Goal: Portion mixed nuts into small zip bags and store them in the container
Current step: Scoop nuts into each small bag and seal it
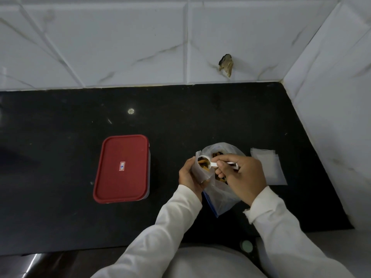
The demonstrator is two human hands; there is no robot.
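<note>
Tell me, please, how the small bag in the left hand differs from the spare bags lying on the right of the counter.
The held bag stands upright, gripped by the left hand; the spare bags lie flat on the counter, untouched. The held bag's mouth is open, with the right hand holding a scoop of nuts at it; the spare bags look flat and empty. Both are small and of translucent plastic.

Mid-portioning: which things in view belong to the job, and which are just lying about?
Job: white scoop in right hand; small zip bag in left hand; large nut bag; spare zip bags; red-lidded container.
Lying about: chipped tile hole; pale round object, unclear.
</note>
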